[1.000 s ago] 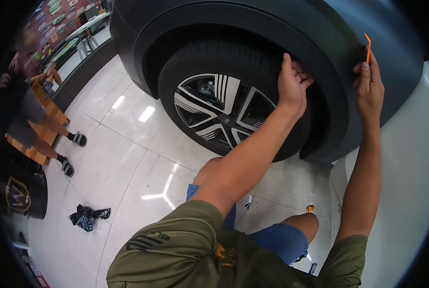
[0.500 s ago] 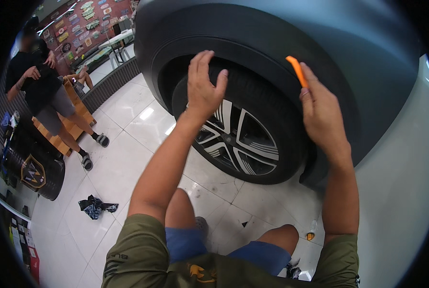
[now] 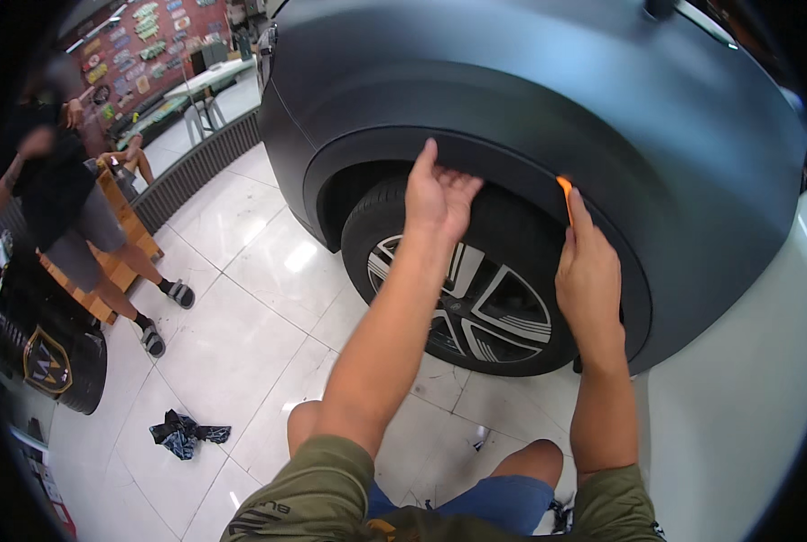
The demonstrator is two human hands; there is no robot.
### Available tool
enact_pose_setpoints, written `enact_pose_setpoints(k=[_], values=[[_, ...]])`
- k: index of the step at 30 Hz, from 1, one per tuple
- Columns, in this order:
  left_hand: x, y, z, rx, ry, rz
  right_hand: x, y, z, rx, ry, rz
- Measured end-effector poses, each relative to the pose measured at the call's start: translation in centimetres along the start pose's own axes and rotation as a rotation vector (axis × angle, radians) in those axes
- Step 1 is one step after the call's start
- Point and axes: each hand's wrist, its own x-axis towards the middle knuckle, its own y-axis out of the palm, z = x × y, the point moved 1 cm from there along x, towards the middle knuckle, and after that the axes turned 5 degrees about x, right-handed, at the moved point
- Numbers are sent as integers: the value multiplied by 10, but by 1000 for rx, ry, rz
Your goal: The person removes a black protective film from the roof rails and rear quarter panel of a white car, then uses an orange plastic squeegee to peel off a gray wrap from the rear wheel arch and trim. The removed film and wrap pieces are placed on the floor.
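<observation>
Head view: orange tool (image 3: 566, 188) in right fingers (image 3: 583, 219)

Left hand (image 3: 439, 200) shifted from right side of wheel arch (image 3: 510, 166) to its top. Right hand (image 3: 589, 282), orange tool (image 3: 564, 186): closer to arch.

Mostly ones and twos

Around mid-frame are two bare hands, one left hand (image 3: 441, 200) and one right hand (image 3: 591, 285), and one orange tool (image 3: 564, 187). One car (image 3: 710, 235) fills the upper right, showing one wheel (image 3: 458, 305) in the centre. The left side has one standing person (image 3: 60, 199), two sandals (image 3: 181, 294), one wooden bench (image 3: 130, 215) and one shield emblem (image 3: 47, 359). One dark bundle (image 3: 185, 434) lies lower left. The wall plates (image 3: 148, 22), upper left, are many, too small to count.
</observation>
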Motion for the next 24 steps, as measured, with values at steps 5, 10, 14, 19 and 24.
enact_pose_setpoints(k=[5,10,14,19,24], values=[[-14,25,11,-136,-154,-377,26,-11,37,-45,191,137],[-6,16,2,-250,-172,-531,52,8,79,-24,208,205],[-2,33,9,-243,-200,-602,62,14,95,-26,396,222],[-1,29,11,-216,-242,-630,91,26,126,-11,586,340],[-1,-33,19,-278,-424,-492,119,58,156,157,529,400]])
